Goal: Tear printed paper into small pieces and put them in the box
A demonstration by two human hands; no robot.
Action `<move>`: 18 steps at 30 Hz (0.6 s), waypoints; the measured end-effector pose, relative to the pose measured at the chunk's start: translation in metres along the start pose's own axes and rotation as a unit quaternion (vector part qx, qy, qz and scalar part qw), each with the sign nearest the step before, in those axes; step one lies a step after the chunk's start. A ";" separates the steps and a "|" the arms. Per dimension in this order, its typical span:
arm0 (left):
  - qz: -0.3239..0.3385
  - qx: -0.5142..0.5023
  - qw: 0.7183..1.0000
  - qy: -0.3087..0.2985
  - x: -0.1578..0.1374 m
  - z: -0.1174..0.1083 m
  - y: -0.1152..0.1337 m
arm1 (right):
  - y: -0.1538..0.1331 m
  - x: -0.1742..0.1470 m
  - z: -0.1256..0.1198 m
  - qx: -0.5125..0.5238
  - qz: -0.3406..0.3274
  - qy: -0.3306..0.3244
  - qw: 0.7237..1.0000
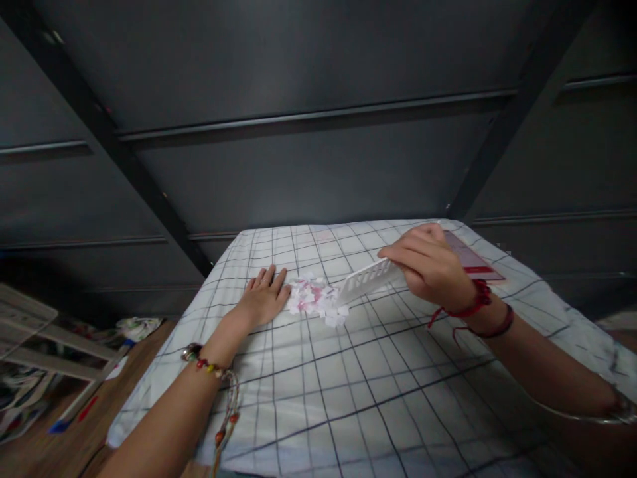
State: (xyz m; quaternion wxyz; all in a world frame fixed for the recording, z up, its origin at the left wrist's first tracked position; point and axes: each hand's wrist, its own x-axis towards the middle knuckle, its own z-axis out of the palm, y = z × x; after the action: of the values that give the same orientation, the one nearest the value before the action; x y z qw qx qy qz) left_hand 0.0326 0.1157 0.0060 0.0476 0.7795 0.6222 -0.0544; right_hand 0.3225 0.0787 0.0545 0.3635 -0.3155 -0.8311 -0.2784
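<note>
My left hand [263,297] lies flat on the checked tablecloth [318,398] with its fingers spread. Right beside its fingertips is a small heap of torn paper scraps [311,297], white with some pink. My right hand [430,264] is closed on one end of a white slotted plastic piece [365,279], whose exact kind I cannot make out. This piece is tilted, its lower edge down at the right side of the scraps. Part of it is hidden behind my right fingers.
A flat pink-and-red sheet or booklet [475,259] lies behind my right hand. Dark grey panels [318,159] rise at the table's far edge. On the wooden floor at the left stand a pale wooden frame [54,345] and a crumpled cloth or bag [137,328].
</note>
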 end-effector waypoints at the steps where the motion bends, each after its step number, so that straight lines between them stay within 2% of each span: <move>1: -0.001 0.002 1.000 -0.002 0.000 -0.001 0.001 | 0.000 0.000 -0.001 -0.001 0.001 0.007 1.000; 4: -0.002 0.008 1.000 -0.005 -0.001 -0.001 0.001 | 0.002 0.000 -0.004 -0.002 0.002 0.015 1.000; 13: 0.006 0.011 1.000 0.003 0.001 0.002 -0.002 | 0.003 0.004 -0.011 0.046 -0.018 -0.041 0.998; 18: 0.018 0.005 1.000 0.020 0.002 0.005 -0.004 | 0.004 0.005 -0.014 0.041 0.015 -0.044 0.998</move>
State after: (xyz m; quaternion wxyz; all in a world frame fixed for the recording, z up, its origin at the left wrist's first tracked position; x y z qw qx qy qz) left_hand 0.0290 0.1179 0.0010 0.0318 0.7921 0.6083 -0.0408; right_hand 0.3286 0.0731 0.0671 0.3430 -0.3243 -0.8526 -0.2242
